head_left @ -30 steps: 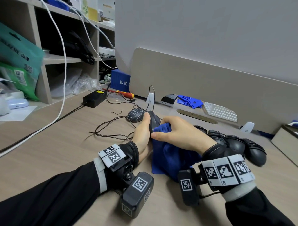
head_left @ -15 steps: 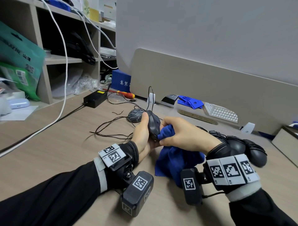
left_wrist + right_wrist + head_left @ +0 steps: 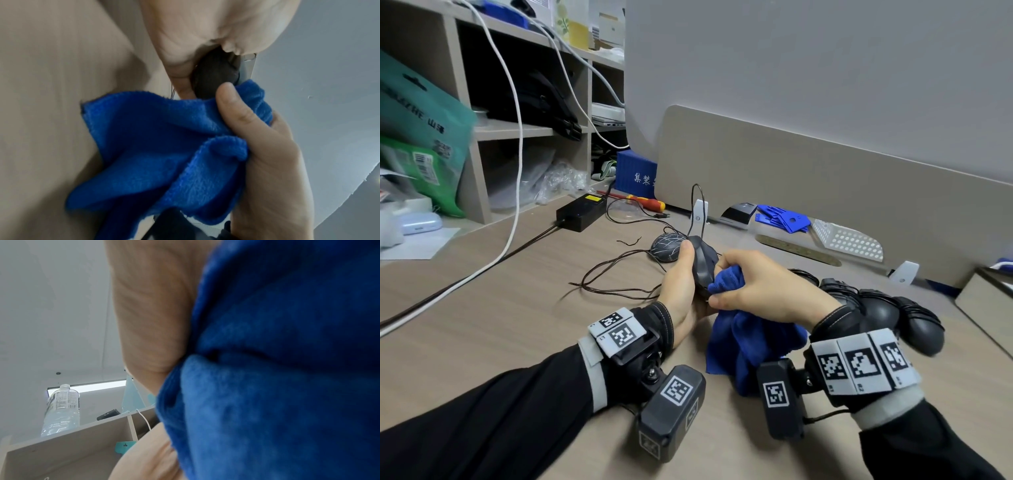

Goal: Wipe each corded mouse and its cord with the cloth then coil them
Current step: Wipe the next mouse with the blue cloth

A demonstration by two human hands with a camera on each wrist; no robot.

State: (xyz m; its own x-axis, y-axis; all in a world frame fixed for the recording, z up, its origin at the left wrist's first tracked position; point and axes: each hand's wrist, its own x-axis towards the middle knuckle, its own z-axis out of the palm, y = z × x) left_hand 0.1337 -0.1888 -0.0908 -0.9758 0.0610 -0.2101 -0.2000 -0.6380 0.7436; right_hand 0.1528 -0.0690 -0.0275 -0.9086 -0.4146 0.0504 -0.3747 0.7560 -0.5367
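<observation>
a black corded mouse (image 3: 702,265) is being held on edge just above the desk (image 3: 482,308), gripped by the left hand (image 3: 679,284) with the thumb along its upper side and the palm behind it. a bunched blue cloth (image 3: 726,279) is being pinched by the right hand (image 3: 760,291), thumb and curled fingers closed round a fold, and that fold is being pressed against the mouse's right flank; the rest of the cloth is hanging down to the desk. in the left wrist view the right thumb (image 3: 232,104) is lying over the cloth right at the mouse's shell.

the step being done is judged to be the wiping of the mouse body. to do it well, the mouse is probably best being turned bit by bit in the left hand so each face is being met by fresh cloth, with firm pressure along the seams and the underside. its cord (image 3: 619,270) is trailing loose over the desk to the left, not yet coiled, and it is likely being kept slack so nothing is being dragged.

another patterned mouse (image 3: 666,247) is lying just behind, and several dark mice (image 3: 893,313) are resting to the right.
</observation>
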